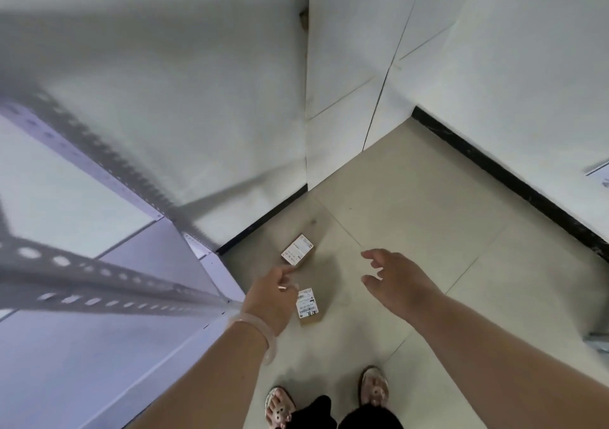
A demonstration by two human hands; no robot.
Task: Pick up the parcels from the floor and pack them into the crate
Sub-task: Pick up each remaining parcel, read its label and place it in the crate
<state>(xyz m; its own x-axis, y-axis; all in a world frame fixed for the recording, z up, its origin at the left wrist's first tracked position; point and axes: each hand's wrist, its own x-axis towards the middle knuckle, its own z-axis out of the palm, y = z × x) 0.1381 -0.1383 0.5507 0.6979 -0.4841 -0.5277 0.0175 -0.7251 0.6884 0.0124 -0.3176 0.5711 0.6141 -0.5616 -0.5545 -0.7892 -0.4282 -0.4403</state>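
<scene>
Two small brown cardboard parcels with white labels lie on the beige tiled floor. The far parcel [298, 250] sits near the wall's black skirting; the near parcel [308, 306] lies a little closer to my feet. My left hand [271, 297] reaches down above them, fingers relaxed, its fingertips overlapping the far parcel's edge and its palm hiding part of the near one. My right hand [393, 280] hovers to the right of both parcels, fingers spread and holding nothing. No crate is in view.
A metal shelving rack [99, 264] with perforated uprights fills the left side, close to my left arm. White walls with black skirting [514, 178] close off the corner ahead and to the right. My sandalled feet [329, 399] stand on the floor below the parcels.
</scene>
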